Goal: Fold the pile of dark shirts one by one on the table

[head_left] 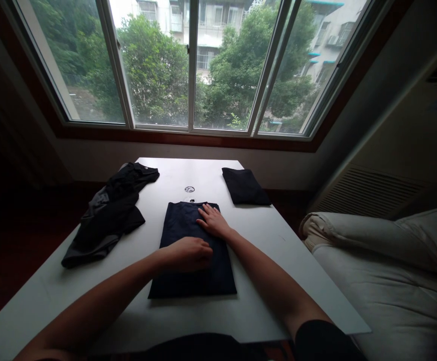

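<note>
the folded navy garment (188, 223) lay on the white desk (278, 235), near its middle and in front of the person, its lower edge toward them. the right hand (213, 220) rested on its upper right part, fingers open and spread flat near the garment's far edge. the left hand (190, 254) was over the middle, fingers curled in; whether they pinched any fabric could not be told.

a loose heap of dark clothes (107, 213) ran along the left edge of the desk, and a folded black cloth (245, 186) sat at the far right, reaching the right edge. bare strips separated both from the navy garment, leaving room on either side. a round mark (189, 189) showed just beyond its far edge. a pale sofa (387, 276) stood near the desk's right edge.
</note>
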Demonstrator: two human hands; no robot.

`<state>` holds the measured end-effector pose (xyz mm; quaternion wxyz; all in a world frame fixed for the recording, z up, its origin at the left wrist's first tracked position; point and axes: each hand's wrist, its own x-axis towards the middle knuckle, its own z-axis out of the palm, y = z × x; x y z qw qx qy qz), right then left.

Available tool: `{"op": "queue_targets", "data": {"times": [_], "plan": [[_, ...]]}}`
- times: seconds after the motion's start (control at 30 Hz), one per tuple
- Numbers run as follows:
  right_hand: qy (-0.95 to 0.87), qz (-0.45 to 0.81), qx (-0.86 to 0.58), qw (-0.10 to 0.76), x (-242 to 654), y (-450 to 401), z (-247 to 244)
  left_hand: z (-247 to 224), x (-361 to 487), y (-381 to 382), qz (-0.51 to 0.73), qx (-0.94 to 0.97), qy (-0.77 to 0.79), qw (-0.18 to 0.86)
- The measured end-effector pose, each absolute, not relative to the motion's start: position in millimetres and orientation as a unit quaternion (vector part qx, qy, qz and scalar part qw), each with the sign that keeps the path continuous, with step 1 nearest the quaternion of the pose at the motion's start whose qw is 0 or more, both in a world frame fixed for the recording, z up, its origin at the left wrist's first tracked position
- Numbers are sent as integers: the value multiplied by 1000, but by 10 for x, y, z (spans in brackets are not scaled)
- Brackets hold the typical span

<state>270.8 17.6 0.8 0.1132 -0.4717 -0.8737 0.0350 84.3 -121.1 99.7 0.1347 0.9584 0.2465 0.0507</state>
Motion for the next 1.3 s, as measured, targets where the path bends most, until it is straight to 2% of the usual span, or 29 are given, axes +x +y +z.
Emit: {"op": "queue_targets", "data": {"times": [0.17,0.27,0.4,0.5,0.63,1.3], "plan": [[-854,28,-505,123,2763,230,-8,584,596,-671,161,909,382,43],[-844,39,-523,109,2782,263,-15,264,383,-420,136,886,441,39],[-856,6,-498,138,2751,233,21,25,200,-230,80,857,505,57],[-892,6,-430,140,2677,156,41,-21,147,-155,78,847,524,49],[-914,44,-391,99,2591,91,9,-63,112,-79,88,827,554,40],[-860,33,-494,126,2717,218,18,-116,110,-19,105,798,592,45]]}}
